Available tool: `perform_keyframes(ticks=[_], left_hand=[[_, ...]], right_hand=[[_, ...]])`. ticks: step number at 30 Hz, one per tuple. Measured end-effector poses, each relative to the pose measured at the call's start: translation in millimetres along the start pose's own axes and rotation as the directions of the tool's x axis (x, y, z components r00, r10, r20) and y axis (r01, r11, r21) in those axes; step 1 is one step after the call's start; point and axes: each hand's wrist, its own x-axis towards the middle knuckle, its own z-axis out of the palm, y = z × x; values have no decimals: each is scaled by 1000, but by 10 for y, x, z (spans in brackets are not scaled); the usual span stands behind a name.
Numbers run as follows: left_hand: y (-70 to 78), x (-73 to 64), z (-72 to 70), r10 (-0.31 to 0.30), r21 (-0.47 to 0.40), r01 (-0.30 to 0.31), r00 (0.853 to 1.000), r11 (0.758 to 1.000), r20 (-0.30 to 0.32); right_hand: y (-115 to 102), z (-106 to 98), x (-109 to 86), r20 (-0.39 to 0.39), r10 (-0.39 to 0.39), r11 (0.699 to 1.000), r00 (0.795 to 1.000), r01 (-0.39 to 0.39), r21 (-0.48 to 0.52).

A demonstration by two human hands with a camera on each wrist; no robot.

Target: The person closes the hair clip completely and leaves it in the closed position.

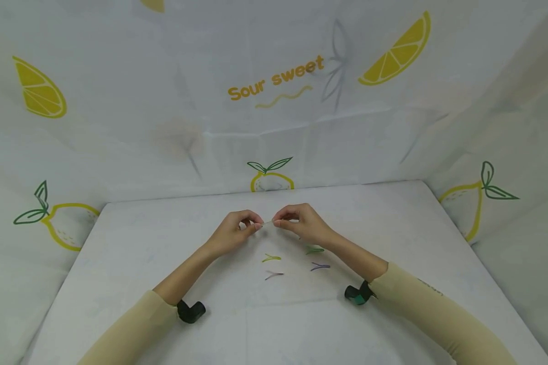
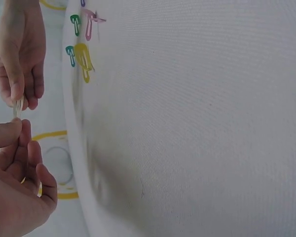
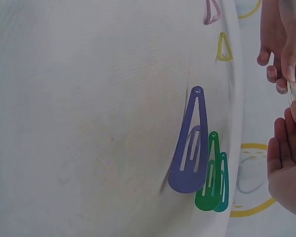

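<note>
Beige sleeves (image 1: 434, 309) are filling the lower corners; left hand (image 1: 230, 231) and right hand (image 1: 303, 223) are pinching one pale clip (image 1: 267, 222) near centre, opposite ends, presumably for steadiness; loose clips (image 1: 323, 266) are lying below.

Pale clip (image 2: 18, 107) — purple clip (image 3: 187, 180) — lemon-patterned backdrop (image 1: 141, 76).

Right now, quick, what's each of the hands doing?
Left hand: closed, pinching one end of a pale clip.
Right hand: closed, pinching the other end of the same clip.
</note>
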Motion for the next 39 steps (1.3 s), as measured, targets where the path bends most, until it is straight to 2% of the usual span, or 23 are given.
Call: perform_keyframes(ticks=[8, 17, 23, 31, 39], left_hand=[[24, -18, -12, -5, -2, 5, 1000, 1000, 1], [42, -31, -14, 17, -10, -17, 1000, 1000, -7], [33, -25, -23, 8, -11, -9, 1000, 1000, -28], [9, -13, -21, -17, -7, 17, 999, 1000, -51], [12, -23, -24, -7, -9, 7, 997, 1000, -79]], right_hand=[[-6, -4, 11, 13, -6, 1000, 1000, 6, 7], [-12, -4, 8, 25, -6, 1000, 1000, 5, 13], [-33, 6, 6, 33, -19, 1000, 999, 18, 25], [-27, 12, 10, 21, 2, 1000, 1000, -2, 20], [-33, 9, 8, 17, 35, 999, 999, -36, 30]])
